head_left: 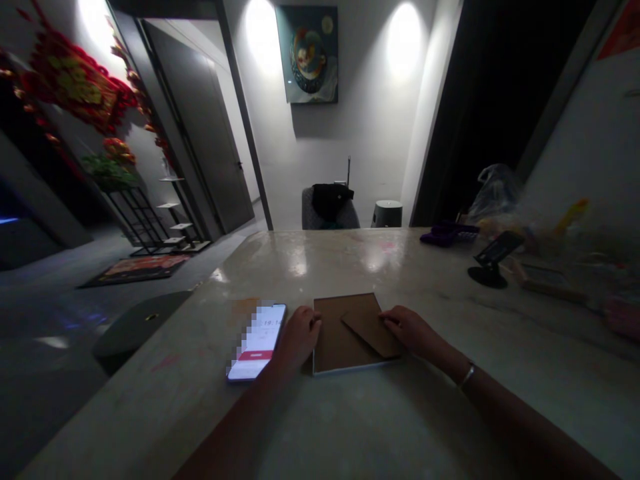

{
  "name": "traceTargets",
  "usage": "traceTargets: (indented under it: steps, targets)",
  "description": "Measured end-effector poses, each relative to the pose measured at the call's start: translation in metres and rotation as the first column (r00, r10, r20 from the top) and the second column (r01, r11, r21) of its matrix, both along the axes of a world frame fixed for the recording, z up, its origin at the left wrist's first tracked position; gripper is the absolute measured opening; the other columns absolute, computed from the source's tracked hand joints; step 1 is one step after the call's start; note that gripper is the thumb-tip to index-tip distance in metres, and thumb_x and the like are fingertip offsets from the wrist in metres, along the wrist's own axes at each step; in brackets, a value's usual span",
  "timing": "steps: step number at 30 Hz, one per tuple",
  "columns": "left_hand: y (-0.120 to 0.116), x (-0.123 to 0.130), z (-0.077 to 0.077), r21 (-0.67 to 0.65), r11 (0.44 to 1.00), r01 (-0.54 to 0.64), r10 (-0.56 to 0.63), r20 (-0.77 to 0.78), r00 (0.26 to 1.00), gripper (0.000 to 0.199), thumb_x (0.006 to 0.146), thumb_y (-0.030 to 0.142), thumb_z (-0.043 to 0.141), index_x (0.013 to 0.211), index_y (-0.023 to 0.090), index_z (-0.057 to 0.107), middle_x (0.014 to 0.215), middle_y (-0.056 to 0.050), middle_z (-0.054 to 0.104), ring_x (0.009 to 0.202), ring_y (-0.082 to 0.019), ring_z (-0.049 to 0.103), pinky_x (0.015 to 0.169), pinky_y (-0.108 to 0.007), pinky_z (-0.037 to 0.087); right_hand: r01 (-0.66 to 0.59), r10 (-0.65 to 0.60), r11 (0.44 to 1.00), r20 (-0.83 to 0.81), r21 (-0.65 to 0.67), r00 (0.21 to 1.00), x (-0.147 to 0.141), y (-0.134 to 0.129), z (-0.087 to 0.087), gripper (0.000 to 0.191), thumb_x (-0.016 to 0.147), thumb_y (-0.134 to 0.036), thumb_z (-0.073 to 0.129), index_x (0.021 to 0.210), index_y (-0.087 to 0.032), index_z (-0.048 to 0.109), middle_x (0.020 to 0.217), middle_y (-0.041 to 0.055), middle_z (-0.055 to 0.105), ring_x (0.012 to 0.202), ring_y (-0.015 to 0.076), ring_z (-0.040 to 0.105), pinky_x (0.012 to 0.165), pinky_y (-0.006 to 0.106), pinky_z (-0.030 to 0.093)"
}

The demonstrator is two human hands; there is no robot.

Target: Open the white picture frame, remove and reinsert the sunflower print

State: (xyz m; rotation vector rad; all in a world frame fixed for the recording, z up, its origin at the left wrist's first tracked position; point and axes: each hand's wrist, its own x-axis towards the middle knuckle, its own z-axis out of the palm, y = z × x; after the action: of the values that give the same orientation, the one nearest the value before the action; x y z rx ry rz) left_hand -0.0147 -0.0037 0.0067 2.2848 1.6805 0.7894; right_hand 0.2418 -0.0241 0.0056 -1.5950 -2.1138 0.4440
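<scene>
A rectangular picture frame (345,333) lies face down on the pale stone table top (320,263), its brown backing upward and a white edge showing along the near side. A brown stand flap (371,325) lies across its right part. My left hand (300,337) is curled against the frame's left edge. My right hand (407,327) has its fingers on the flap's right end, and a thin bracelet (467,376) circles that wrist. A lit smartphone (257,342) lies just left of my left hand, its screen partly pixelated.
A black phone stand (493,263) and a purple object (447,235) sit on the table's right side, with a plastic bag (493,197) and cluttered items beyond. Past the far edge stand a chair (330,210) draped in black cloth and a dark cylindrical stool (387,213).
</scene>
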Motion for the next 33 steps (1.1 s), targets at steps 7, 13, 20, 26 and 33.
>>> traceTargets:
  steps: [7,13,20,26,33]
  targets:
    - [0.0,-0.001,-0.001,-0.011,1.0,-0.023,0.022,-0.118,0.993,0.024,0.081,0.02,0.036,0.072,0.013,0.058,0.078,-0.008,0.057,0.073,-0.017,0.053,0.068,-0.029,0.041,-0.088,0.089,0.996,0.048,-0.022,0.995,0.004,0.002,0.002,0.031,0.082,-0.024,0.04,0.097,-0.016,0.065,0.087,0.0098,0.065,0.079,0.0177,0.059,0.072,0.027,0.043]
    - [-0.001,-0.003,0.003,0.018,1.0,0.001,0.0,-0.038,0.999,0.024,0.078,0.014,0.041,0.095,0.015,0.057,0.078,-0.004,0.054,0.072,-0.015,0.051,0.067,-0.027,0.041,-0.062,0.062,0.995,0.0,0.082,0.998,0.003,0.003,-0.003,0.034,0.08,-0.02,0.039,0.109,-0.014,0.056,0.083,0.0083,0.063,0.073,0.0169,0.058,0.069,0.028,0.045]
    - [0.004,-0.008,0.009,0.363,0.904,0.224,-0.22,-0.054,0.974,0.078,0.076,0.006,0.039,0.133,0.031,-0.008,0.078,0.002,0.046,0.062,-0.01,0.044,0.058,-0.022,0.039,-0.064,0.009,0.838,0.103,0.542,0.995,0.0,-0.004,0.01,0.063,0.083,-0.013,0.033,0.136,-0.02,0.001,0.087,0.008,0.055,0.066,0.0166,0.052,0.057,0.027,0.044]
    - [0.006,-0.014,0.003,0.363,0.897,0.254,-0.22,-0.132,0.967,0.083,0.076,0.004,0.039,0.131,0.033,-0.016,0.078,0.003,0.046,0.06,-0.01,0.043,0.054,-0.021,0.038,-0.1,-0.044,0.827,0.242,0.553,0.969,-0.001,-0.002,-0.001,0.062,0.084,-0.01,0.029,0.135,-0.02,-0.003,0.081,0.0073,0.054,0.063,0.0172,0.051,0.054,0.027,0.044]
    - [0.003,-0.015,0.001,0.184,0.956,0.227,-0.208,-0.118,0.971,0.077,0.076,0.007,0.04,0.133,0.031,-0.007,0.082,0.002,0.048,0.06,-0.008,0.044,0.053,-0.02,0.037,-0.04,-0.048,0.92,0.215,0.389,0.975,-0.004,-0.002,-0.006,0.059,0.083,-0.013,0.033,0.136,-0.02,0.008,0.084,0.0075,0.054,0.059,0.0152,0.052,0.05,0.024,0.041]
